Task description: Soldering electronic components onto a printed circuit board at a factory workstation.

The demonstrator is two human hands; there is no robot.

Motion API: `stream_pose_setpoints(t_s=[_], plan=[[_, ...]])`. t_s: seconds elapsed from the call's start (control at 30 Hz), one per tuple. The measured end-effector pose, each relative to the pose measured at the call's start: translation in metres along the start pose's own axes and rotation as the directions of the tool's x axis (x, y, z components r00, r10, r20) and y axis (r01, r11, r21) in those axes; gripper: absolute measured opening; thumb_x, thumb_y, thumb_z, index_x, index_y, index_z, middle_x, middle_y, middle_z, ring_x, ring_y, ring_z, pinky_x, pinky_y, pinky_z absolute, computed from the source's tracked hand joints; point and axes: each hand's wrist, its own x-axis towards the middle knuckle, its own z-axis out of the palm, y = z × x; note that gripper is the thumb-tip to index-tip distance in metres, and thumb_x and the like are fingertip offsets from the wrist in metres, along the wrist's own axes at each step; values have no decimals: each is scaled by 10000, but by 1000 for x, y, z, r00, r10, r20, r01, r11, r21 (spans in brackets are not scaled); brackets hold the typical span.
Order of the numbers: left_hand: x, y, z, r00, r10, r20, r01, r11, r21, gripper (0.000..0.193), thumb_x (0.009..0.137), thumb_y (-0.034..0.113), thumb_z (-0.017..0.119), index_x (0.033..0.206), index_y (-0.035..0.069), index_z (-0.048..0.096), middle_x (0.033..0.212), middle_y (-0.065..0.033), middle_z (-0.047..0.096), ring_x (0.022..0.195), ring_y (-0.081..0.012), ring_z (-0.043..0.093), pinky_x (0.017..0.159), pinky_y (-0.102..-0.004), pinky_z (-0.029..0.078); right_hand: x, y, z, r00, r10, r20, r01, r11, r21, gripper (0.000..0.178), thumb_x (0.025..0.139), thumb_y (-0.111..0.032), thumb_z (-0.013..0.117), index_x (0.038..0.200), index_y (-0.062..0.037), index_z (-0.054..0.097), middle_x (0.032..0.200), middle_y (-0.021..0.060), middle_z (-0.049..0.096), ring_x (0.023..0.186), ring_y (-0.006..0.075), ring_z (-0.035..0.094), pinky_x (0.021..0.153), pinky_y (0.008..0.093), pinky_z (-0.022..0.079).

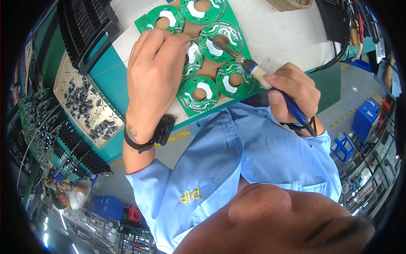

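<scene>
My right hand (298, 91) is closed around the blue handle of a soldering iron (253, 70). The iron's tip touches, or hovers just over, a round green circuit board (232, 31) at the right of a panel. Pinched in my left hand (154, 63) is a thin solder wire (196, 39), whose end reaches toward that same tip. The green panel (241, 19) carries several such ring-shaped boards with brown centres and white patches. My left hand covers part of the panel's left side and one board (192, 59) there.
At the left, a perforated tray (69, 103) holds many black cylindrical components. Black racks (86, 29) stand beyond it, and upright circuit boards (36, 127) line the far left. Black cables (336, 57) hang at the right table edge. Another person (74, 197) sits at the lower left.
</scene>
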Motion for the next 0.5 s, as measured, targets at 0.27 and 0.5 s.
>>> stream_pose_setpoints(t_s=[0.27, 0.5], plan=[[1, -6, -10, 991, -25, -128, 40, 992, 116, 136, 883, 16, 787, 1007, 38, 737, 925, -95, 666, 854, -301, 665, 727, -412, 544, -17, 5, -43, 985, 132, -107, -148, 977, -155, 211, 1039, -76, 626, 1141, 101, 676, 952, 213, 722, 773, 250, 688, 671, 347, 544], [-2, -7, -18, 959, -233, -162, 251, 963, 101, 109, 924, 40, 779, 1004, 23, 708, 921, -119, 667, 826, -328, 674, 711, -428, 544, -20, 25, -36, 861, 232, -453, -365, 901, -234, 262, 1058, -125, 614, 1185, 96, 676, 1108, 230, 697, 935, 269, 673, 753, 342, 529]])
